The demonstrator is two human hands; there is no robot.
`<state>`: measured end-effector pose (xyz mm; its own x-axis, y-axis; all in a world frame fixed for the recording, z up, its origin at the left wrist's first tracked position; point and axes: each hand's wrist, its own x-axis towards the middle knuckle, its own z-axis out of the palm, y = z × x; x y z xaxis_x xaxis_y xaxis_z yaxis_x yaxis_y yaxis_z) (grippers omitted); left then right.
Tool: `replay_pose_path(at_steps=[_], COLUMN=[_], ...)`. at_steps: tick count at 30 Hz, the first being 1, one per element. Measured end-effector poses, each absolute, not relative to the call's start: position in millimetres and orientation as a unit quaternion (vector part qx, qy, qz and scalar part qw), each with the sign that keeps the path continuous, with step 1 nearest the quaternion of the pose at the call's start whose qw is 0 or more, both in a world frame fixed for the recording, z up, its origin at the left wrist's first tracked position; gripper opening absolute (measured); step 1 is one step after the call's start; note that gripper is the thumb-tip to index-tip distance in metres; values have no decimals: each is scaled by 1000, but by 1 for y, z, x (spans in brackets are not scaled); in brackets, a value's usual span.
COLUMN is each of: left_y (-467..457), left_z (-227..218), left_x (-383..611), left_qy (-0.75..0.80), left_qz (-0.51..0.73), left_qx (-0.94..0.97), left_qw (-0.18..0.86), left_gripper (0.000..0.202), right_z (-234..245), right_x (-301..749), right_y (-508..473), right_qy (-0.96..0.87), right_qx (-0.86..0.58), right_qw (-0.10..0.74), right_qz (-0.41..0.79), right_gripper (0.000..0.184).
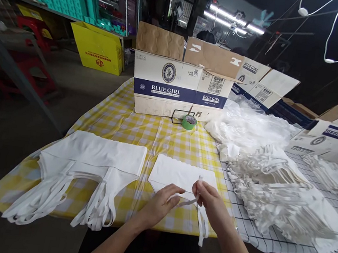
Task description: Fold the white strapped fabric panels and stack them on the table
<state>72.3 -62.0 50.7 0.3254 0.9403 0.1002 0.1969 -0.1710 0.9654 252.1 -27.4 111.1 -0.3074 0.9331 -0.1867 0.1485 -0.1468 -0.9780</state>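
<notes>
A white camisole top (pixel 178 171) lies flat on the table in front of me. My right hand (pixel 209 200) is closed over its right side, pinching a thin white strap (pixel 188 203) between thumb and fingertips. From there the strap runs across to my left hand (pixel 161 206), whose curled fingers and thumb hold the other part, partly hidden. Another strap (pixel 202 224) hangs down over the table's front edge. To the left lies a stack of similar white camisole tops (pixel 100 152), their straps bunched and drooping over the edge.
A yellow checked cloth (pixel 116 121) covers the table. At the back stand a Blue Girl carton (pixel 167 76) and a roll of green tape (pixel 189 123). Piled white garments (pixel 280 199) and clear plastic bags (pixel 250 122) lie on the right. A yellow box (pixel 96 48) stands on the floor.
</notes>
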Motion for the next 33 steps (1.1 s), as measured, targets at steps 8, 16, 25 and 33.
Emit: replay_pose_path(at_steps=[8,16,25,33], left_y=[-39,-37,-36,-17], left_z=[72,53,34,14], left_x=[80,76,74,53], left_qy=[422,538,577,561], left_qz=[477,404,346,320], left_qx=[523,529,538,648], left_qw=[566,517,509,404], left_gripper=[35,36,36,19], right_z=[97,67,41,27], right_x=[239,239,219,225], right_y=[-41,-46,-39,-10], right_qy=[-664,-727,-804,-768], right_qx=[-450,-480,-477,-496], right_qw=[190,239,254,248], right_qz=[567,429,249,321], right_gripper=[40,21,12,17])
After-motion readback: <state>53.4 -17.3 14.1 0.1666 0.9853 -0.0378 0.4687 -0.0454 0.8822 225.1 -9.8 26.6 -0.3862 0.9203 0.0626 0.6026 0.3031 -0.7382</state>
